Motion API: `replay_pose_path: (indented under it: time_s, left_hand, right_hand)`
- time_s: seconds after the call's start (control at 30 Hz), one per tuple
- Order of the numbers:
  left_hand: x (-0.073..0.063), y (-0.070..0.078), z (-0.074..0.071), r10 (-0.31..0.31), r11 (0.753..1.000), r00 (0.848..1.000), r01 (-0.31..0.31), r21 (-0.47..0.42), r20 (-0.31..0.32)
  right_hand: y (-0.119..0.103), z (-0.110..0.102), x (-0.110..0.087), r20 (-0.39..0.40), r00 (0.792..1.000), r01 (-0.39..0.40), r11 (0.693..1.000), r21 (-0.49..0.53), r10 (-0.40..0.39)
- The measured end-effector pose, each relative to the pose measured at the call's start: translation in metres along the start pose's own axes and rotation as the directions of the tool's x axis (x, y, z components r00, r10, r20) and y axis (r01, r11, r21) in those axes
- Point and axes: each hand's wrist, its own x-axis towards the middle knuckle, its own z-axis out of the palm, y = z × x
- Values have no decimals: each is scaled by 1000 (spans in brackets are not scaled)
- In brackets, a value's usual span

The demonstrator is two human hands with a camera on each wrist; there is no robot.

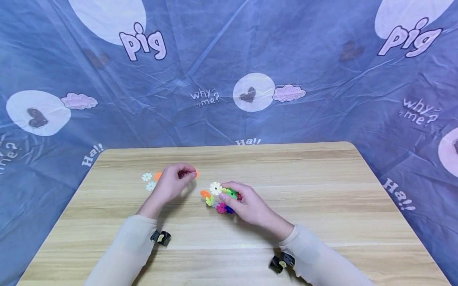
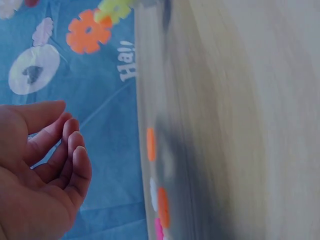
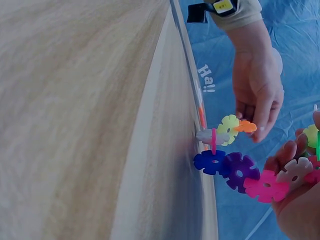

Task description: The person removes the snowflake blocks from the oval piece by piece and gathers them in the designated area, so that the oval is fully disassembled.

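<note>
Here, the right hand (image 1: 250, 202) has its grip clamped on a curved chain of interlocking flower-shaped discs (image 1: 221, 207), held over the middle of the wood-grain counter (image 1: 322, 190); a white disc (image 1: 216, 188) shows at its fingertips. Left of the chain and slightly farther, the left hand (image 1: 173, 182) has its grip slack around air, fingers loosely bent. Two pale discs (image 1: 151, 186) lie farther left on the counter, near an orange disc (image 1: 158, 176). Behind hangs a blue printed cloth (image 1: 200, 123).
</note>
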Motion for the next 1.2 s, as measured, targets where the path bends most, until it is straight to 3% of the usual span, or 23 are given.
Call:
replay_pose_path:
  time_s: [0.33, 0.67, 1.0, 1.2]
  left_hand:
    - [-21, 19, 5, 124, 988, 992, -126, -89, -22]
    - [-38, 30, 14, 219, 965, 976, -216, -152, 7]
    - [-42, 36, 19, 260, 954, 965, -250, -165, 41]
    - [-44, 40, 21, 238, 958, 968, -222, -183, 72]
  right_hand:
    - [1, 1, 1, -9, 1000, -6, 1000, 8, 6]
    - [1, 2, 1, 11, 1000, -18, 1000, 16, 18]
    - [0, 2, 0, 29, 999, -15, 999, 30, 14]
    - [0, 2, 0, 30, 999, -31, 999, 18, 31]
